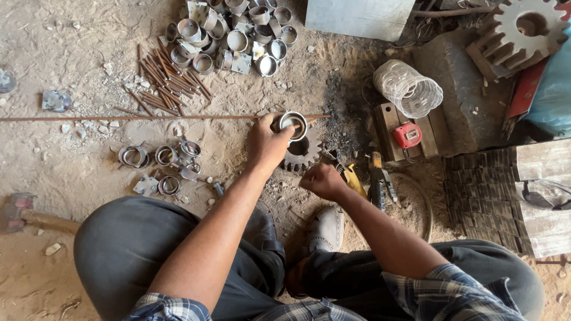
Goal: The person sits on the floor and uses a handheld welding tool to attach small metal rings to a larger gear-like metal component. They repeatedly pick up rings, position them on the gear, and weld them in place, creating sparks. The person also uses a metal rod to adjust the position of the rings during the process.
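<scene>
My left hand [267,142] grips a short metal pipe ring [293,123] that stands on a dark toothed gear [303,153] lying flat on the dirt floor. A long thin rusty rod [148,118] runs across the ground and ends at the ring. My right hand [324,180] is closed around the yellow handle of a welding electrode holder [351,178], just right of the gear. I sit low on the ground with my knees spread and one grey shoe [326,229] below the hands.
A heap of pipe rings with plates [235,35] and short rusty rods [169,80] lies ahead. Finished ring pieces [160,163] sit left. A hammer [24,215], a wire coil [409,88], a red tape measure [408,135], a big gear [523,27] and stacked metal bits [482,190] surround me.
</scene>
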